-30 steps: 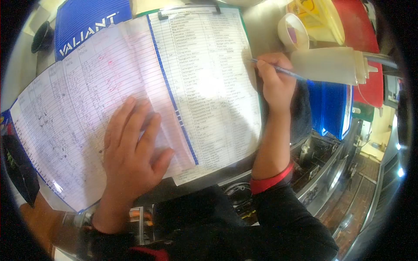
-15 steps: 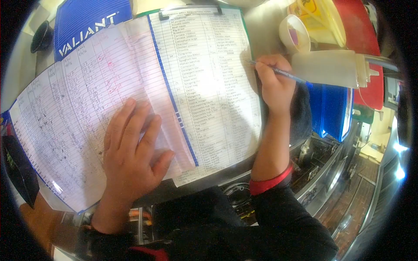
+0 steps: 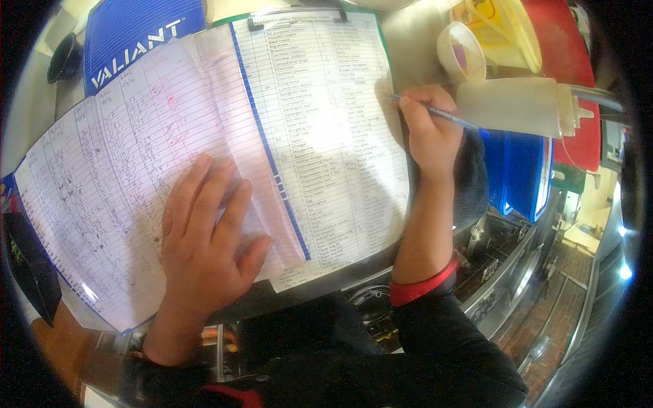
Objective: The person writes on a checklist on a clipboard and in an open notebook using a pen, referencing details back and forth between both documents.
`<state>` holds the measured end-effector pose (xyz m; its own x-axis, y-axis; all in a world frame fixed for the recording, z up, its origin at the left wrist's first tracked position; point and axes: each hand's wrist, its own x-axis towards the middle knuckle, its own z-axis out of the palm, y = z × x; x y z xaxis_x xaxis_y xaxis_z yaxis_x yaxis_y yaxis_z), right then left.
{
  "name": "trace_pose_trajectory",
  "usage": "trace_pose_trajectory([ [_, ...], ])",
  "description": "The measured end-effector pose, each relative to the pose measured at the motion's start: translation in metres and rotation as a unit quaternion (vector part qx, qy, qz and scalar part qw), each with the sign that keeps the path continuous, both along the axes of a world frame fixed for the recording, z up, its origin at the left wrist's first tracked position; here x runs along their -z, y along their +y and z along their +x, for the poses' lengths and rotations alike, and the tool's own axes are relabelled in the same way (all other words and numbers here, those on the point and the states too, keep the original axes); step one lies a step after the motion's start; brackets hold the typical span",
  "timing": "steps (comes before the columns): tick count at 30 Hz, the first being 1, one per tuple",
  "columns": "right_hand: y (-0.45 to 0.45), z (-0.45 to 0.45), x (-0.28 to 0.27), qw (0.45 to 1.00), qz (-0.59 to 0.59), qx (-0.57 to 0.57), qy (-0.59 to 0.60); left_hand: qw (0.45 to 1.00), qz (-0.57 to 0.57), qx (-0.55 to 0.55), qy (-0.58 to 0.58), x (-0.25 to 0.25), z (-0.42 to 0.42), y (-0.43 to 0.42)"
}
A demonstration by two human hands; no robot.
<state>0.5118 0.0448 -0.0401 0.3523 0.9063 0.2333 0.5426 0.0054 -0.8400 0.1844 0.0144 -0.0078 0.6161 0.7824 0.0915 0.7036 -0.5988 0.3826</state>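
Observation:
My left hand lies flat with its fingers a little apart on the handwritten ruled page of an open notebook. Right of it is a printed checklist sheet with rows of item names, partly overlapped by the notebook's edge and held at the top by a clipboard clip. My right hand is closed around a blue ballpoint pen. The pen's tip is at the sheet's upper right side; whether it touches the paper I cannot tell.
A blue VALIANT cover lies at the upper left. To the right are a white bowl, a yellow container, stacked pale plastic containers and a blue bin. Metal equipment runs along the lower right.

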Motion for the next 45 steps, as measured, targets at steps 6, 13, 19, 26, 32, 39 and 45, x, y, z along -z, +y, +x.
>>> trace_pose_trajectory([
  [6, -0.001, 0.002, 0.002, 1.000, -0.011, 0.004, 0.024, 1.000, -0.001, 0.002, -0.009, 0.001, 0.000, 0.002],
  [13, 0.000, 0.006, 0.004, 1.000, 0.003, 0.019, -0.007, 1.000, 0.007, 0.002, -0.013, 0.001, 0.000, 0.003],
  [19, -0.003, 0.001, 0.002, 0.985, 0.035, 0.044, 0.166, 0.999, 0.006, -0.002, -0.035, 0.002, 0.000, 0.003],
  [26, -0.004, -0.081, -0.064, 0.974, 0.164, -0.150, 0.045, 0.995, 0.003, 0.019, -0.095, 0.003, -0.006, 0.007],
  [32, 0.022, -0.147, -0.068, 0.929, 0.034, -0.366, 0.038, 0.991, 0.012, 0.027, -0.133, 0.011, -0.006, 0.003],
  [39, 0.030, -0.162, -0.017, 0.940, 0.051, -0.309, 0.134, 0.992, 0.020, 0.026, -0.121, 0.011, -0.007, 0.005],
  [45, 0.030, -0.161, -0.010, 0.945, 0.043, -0.304, 0.113, 0.993, 0.000, 0.012, -0.113, 0.010, -0.004, 0.006],
])
